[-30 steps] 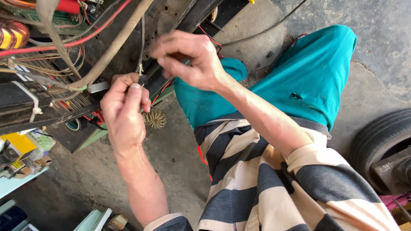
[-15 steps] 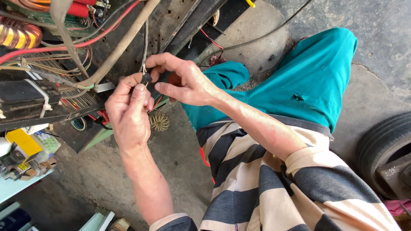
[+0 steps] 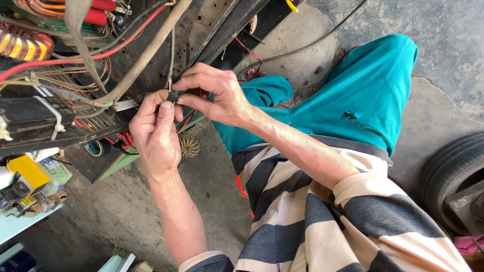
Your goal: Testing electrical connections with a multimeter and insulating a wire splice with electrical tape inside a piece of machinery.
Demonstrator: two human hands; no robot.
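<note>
Now pinching a small black rubbery sleeve (image 3: 174, 95) on a thin grey wire (image 3: 171, 55), left hand (image 3: 156, 133) and right hand (image 3: 214, 95) meeting at upper centre. Beside them, a coiled copper winding (image 3: 25, 43) and red cables (image 3: 101, 45). Compared with a second ago, hands closer together, right hand lower.

Both hands, left hand (image 3: 156, 133) and right hand (image 3: 214, 95), pinch what looks like a small black piece (image 3: 175, 95) on a thin wire (image 3: 171, 55).
</note>
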